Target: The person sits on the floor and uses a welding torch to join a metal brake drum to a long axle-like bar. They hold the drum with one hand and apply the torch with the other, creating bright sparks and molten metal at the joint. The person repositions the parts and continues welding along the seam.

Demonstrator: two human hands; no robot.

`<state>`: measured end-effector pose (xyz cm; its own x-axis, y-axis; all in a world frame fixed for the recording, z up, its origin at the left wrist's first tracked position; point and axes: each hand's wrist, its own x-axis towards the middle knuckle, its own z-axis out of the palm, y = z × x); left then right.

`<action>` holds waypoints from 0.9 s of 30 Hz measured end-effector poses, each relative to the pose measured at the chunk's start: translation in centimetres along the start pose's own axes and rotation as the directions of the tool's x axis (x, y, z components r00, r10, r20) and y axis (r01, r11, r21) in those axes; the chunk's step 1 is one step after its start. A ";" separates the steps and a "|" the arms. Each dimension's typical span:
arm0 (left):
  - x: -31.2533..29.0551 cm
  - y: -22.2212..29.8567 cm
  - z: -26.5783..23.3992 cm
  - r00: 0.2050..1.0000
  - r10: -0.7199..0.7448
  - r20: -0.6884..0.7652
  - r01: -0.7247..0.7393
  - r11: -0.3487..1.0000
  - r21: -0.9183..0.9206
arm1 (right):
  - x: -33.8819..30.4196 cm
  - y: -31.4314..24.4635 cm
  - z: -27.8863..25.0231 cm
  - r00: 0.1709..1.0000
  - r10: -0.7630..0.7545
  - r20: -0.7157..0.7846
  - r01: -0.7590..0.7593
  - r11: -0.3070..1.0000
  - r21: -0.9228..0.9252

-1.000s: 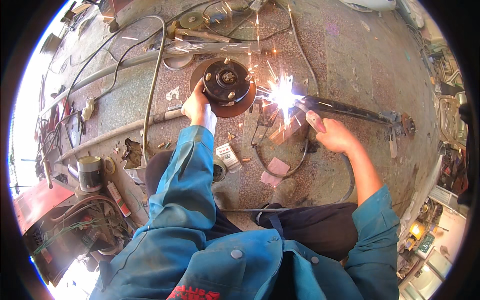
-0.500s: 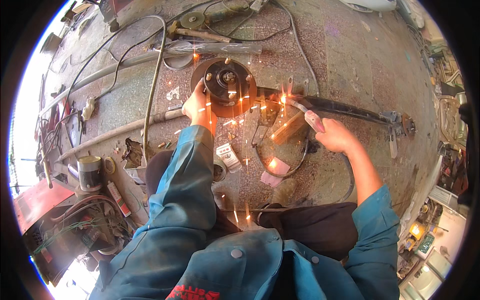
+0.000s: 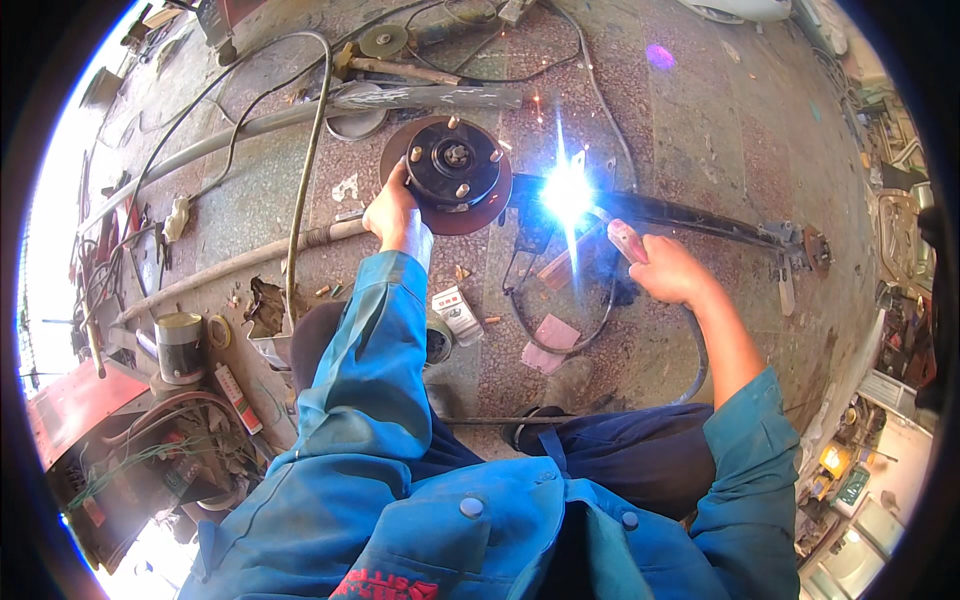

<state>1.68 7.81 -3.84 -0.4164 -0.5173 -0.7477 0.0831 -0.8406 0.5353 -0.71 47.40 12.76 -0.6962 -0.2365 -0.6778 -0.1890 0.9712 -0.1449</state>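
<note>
The left hand (image 3: 392, 212) is grasping a round black metal hub (image 3: 455, 170), the right hand (image 3: 672, 271) a pinkish torch (image 3: 627, 241) — a grey metal pipe (image 3: 440, 97) lying at the hub's twelve o'clock.

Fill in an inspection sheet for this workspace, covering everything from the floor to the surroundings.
Surface: speckled, stained floor.
Job's things: studded hub beside a long black bar; bright glare near the torch hides the spot beneath.
Clutter: hammer, grey pipe, white box, pink card, and tin can.
Hands: left hand bare, at the hub's left edge, grip partly hidden; right hand bare, gripping the torch.
Cables: thick cable looping on the left; another cable below the right hand.
Surroundings: red panel at left; piled parts at right.
</note>
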 end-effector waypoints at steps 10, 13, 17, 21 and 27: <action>-1.3 0.1 0.2 0.996 0.074 0.041 -0.074 0.997 -0.010 | -0.1 -0.4 -0.3 1.000 0.020 0.004 -0.020 0.999 0.028; -2.4 -0.1 0.8 0.994 0.081 -0.072 -0.075 0.994 0.074 | -0.5 0.0 -0.3 0.999 0.039 -0.001 -0.039 0.999 0.034; 5.9 0.3 -4.5 0.865 0.407 0.292 -0.497 0.624 0.603 | 0.1 -0.6 -0.2 1.000 -0.027 -0.014 0.027 0.998 0.065; 4.7 -2.4 -2.3 0.955 0.182 0.235 -0.272 0.854 0.445 | -0.4 1.2 0.4 0.999 -0.002 -0.041 0.003 0.999 0.041; 0.0 -0.6 -0.6 0.978 0.071 0.198 -0.133 0.939 0.319 | -0.6 0.8 -0.1 0.999 -0.020 -0.029 0.021 1.000 0.009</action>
<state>2.18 8.17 -4.44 -0.5802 -0.5337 -0.6152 -0.1553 -0.6691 0.7268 -0.56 48.30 13.13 -0.7119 -0.2571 -0.6535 -0.1974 0.9663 -0.1651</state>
